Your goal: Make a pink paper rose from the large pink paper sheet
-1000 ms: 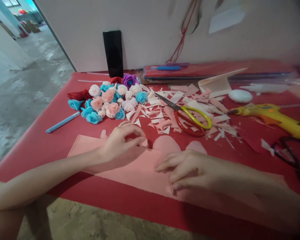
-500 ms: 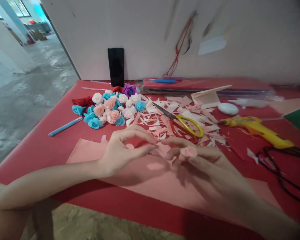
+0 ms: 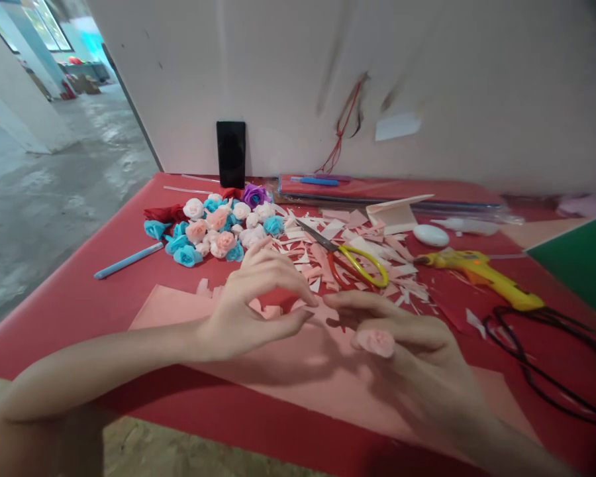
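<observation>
Two hands of mine met low in the middle of the frame, above the pink paper sheet point(image 3: 278, 371) that lay on the red table point(image 3: 79, 291). My right hand point(image 3: 407, 348), blurred, came in from the lower right and clasped a small pink rose point(image 3: 375, 342) against its curled fingers, with the forefinger stretched out to the left. My left hand point(image 3: 248, 311) reached in from the lower left, its fingers arched and its thumb drawn in close beneath the forefinger. A pink petal piece point(image 3: 312, 309) sat just where those tips met my right forefinger, but I could not tell whether my left hand truly pinched it or only touched it. The rose was right of centre, just above the sheet and near its upper edge. Behind my hands, pink scraps point(image 3: 402, 271) were strewn across the middle of the table, and the scissors point(image 3: 357, 264) with yellow and red handles lay among them. A heap of paper roses point(image 3: 213, 228) in blue, pink and white stood left of centre, with a blue pen point(image 3: 128, 260) further left. A yellow glue gun point(image 3: 481, 271) lay at the right, its black cord point(image 3: 551, 361) looping below it. A black phone point(image 3: 231, 154) leaned upright against the wall at the back.
</observation>
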`<action>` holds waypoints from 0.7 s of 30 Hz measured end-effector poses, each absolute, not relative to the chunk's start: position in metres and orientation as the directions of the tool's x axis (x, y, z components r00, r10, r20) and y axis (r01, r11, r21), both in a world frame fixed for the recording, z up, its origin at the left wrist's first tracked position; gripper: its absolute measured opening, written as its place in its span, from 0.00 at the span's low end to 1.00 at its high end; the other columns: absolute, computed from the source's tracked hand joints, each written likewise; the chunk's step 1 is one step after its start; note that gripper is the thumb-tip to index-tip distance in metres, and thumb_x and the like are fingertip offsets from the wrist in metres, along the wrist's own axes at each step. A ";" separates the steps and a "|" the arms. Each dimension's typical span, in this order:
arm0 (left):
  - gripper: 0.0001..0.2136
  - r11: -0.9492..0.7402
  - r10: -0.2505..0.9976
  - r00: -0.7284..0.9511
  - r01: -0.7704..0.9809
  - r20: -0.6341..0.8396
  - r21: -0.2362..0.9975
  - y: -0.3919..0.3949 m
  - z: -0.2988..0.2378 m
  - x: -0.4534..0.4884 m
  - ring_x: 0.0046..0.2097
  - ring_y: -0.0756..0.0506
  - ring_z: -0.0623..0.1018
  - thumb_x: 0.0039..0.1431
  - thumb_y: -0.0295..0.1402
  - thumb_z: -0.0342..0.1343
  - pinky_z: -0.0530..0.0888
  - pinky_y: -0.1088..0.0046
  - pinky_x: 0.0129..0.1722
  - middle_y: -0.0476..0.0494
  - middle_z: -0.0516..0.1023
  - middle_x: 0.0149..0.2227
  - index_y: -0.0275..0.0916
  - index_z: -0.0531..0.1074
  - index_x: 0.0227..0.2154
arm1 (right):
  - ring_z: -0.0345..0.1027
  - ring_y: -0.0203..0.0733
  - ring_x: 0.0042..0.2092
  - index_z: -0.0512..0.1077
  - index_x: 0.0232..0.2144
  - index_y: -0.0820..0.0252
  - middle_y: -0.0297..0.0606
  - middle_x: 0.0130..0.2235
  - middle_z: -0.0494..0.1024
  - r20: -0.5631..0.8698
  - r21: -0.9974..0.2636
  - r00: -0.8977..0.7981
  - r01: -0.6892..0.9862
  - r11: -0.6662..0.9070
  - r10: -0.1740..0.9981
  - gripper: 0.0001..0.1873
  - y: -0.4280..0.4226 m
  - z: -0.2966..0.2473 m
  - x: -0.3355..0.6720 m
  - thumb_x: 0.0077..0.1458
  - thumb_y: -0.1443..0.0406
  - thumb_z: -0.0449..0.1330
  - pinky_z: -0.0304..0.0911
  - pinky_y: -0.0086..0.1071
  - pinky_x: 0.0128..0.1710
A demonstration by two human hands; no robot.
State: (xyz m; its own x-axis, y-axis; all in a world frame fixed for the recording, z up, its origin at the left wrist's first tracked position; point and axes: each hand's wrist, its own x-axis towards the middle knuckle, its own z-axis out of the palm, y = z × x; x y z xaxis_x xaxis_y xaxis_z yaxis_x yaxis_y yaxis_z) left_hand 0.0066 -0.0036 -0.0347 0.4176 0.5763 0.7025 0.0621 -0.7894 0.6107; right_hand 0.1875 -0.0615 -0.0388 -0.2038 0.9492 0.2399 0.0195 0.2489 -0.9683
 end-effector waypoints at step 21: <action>0.02 -0.936 0.283 0.559 0.338 0.780 0.097 -0.007 -0.017 -0.001 0.33 0.50 0.73 0.52 0.29 0.54 0.54 0.57 0.60 0.58 0.79 0.27 0.43 0.68 0.27 | 0.72 0.42 0.42 0.70 0.43 0.34 0.25 0.49 0.74 0.511 -0.639 -0.303 0.492 0.591 0.805 0.25 -0.079 -0.050 0.203 0.47 0.70 0.63 0.69 0.33 0.44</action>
